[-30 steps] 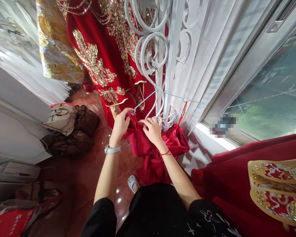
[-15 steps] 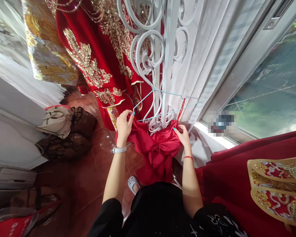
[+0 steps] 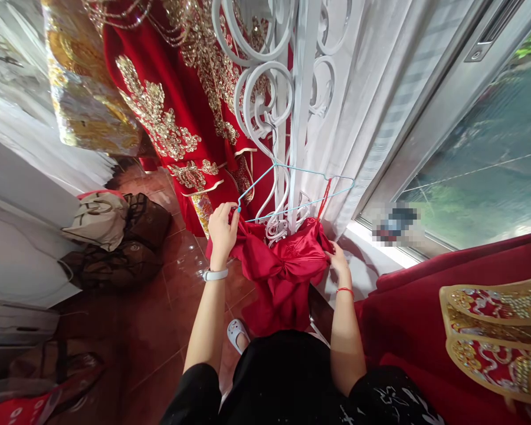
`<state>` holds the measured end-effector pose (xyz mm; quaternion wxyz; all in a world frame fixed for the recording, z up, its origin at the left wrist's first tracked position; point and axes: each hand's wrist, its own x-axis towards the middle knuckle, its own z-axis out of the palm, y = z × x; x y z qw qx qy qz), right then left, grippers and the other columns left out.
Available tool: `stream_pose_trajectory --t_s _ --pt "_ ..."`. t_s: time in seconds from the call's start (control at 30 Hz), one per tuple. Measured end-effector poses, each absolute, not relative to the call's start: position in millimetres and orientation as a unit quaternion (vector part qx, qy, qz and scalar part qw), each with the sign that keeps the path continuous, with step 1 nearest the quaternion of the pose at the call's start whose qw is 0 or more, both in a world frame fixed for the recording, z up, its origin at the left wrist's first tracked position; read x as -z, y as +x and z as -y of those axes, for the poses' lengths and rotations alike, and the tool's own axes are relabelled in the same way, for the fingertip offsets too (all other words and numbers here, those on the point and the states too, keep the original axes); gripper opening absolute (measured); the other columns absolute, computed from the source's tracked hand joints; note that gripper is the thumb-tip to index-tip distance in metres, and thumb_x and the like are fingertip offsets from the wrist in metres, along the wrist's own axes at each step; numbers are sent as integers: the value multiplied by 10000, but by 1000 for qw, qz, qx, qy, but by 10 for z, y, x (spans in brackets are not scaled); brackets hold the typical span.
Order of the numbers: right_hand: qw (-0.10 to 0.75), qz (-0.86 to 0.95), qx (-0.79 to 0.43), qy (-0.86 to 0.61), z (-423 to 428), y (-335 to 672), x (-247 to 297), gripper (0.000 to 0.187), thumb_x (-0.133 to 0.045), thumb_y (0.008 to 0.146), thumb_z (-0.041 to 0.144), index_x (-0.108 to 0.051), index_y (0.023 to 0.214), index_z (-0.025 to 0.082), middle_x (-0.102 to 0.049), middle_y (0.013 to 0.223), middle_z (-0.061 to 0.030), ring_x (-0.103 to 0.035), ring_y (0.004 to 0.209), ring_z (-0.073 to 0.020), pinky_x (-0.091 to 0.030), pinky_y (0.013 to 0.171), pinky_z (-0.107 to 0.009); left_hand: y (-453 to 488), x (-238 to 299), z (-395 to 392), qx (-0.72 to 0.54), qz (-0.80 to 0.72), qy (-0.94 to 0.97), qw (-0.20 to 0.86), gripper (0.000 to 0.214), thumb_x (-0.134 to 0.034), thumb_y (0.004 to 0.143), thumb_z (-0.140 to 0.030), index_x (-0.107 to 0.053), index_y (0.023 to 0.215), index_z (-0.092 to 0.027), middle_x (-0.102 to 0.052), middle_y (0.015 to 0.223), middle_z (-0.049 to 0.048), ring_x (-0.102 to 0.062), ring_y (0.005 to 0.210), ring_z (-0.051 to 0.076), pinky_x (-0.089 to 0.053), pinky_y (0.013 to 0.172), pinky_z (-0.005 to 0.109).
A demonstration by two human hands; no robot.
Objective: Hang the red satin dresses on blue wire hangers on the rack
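A plain red satin garment (image 3: 283,265) hangs by thin red straps from a light blue wire hanger (image 3: 292,186), which is hooked on a white scrolled metal rack (image 3: 269,106). My left hand (image 3: 222,227) pinches the garment's upper left corner at the hanger's left tip. Its wrist carries a white watch. My right hand (image 3: 340,261) grips the garment's right edge just below the hanger's right end; a red thread circles that wrist. The cloth sags in folds between both hands.
A red gown with gold embroidery (image 3: 177,112) hangs behind the rack. White curtain (image 3: 363,100) and a window (image 3: 482,159) stand to the right. Brown and beige bags (image 3: 115,236) lie on the red tiled floor at left. More red embroidered fabric (image 3: 469,319) fills the lower right.
My right hand has moved from the middle of the garment to its right edge and slid slightly lower. The garment has spread wider beneath the hanger. My left hand has stayed at the left corner.
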<state>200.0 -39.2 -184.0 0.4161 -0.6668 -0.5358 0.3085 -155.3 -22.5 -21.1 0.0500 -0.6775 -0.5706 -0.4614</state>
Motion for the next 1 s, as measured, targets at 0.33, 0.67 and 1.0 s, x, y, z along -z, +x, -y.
stream_pose_trajectory --t_s 0.33,0.67,1.0 --pt "278 552 -255 -743 569 2522 1283 206 -548 737 177 -751 754 206 -762 826 -101 -683 905 -261 -490 918 -368 -1611 168 188 434 583 -685 50 193 -479 1004 -293 -652 1052 -222 -690 980 85 -615 937 261 -415 841 370" --pt "715 319 -435 -445 634 2319 962 145 -653 761 336 -720 842 237 -750 857 -25 -728 904 -195 -555 1032 -410 -1653 149 149 426 574 -696 62 194 -470 1006 -282 -647 1046 -216 -670 969 89 -579 931 264 -400 844 372" --pt "738 453 -205 -456 161 2191 305 401 -796 767 441 -793 1041 148 -810 1083 -108 -750 1112 -280 -559 1071 -469 -1795 147 32 432 537 -724 39 181 -462 999 -283 -631 1015 -221 -664 961 89 -558 904 255 -409 854 381"
